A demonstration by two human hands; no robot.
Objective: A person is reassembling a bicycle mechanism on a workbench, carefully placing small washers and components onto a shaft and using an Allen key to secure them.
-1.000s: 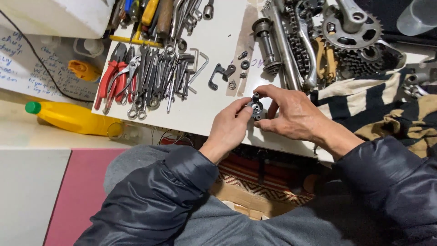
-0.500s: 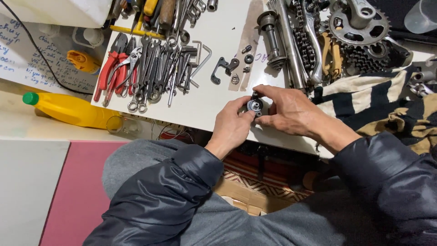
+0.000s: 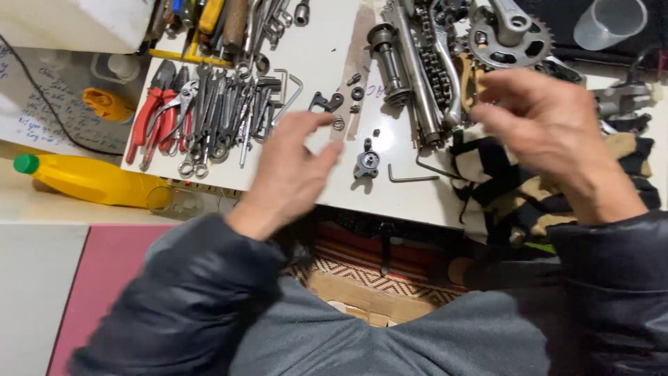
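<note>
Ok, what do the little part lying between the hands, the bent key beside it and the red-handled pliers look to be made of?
The small round grey part looks like cast or machined metal: dull grey with a bright centre. The thin L-shaped hex key seems to be dark steel, slim and matte. The red-handled pliers appear to have steel jaws, with handles probably coated in plastic or rubber, given the even red colour.
</note>
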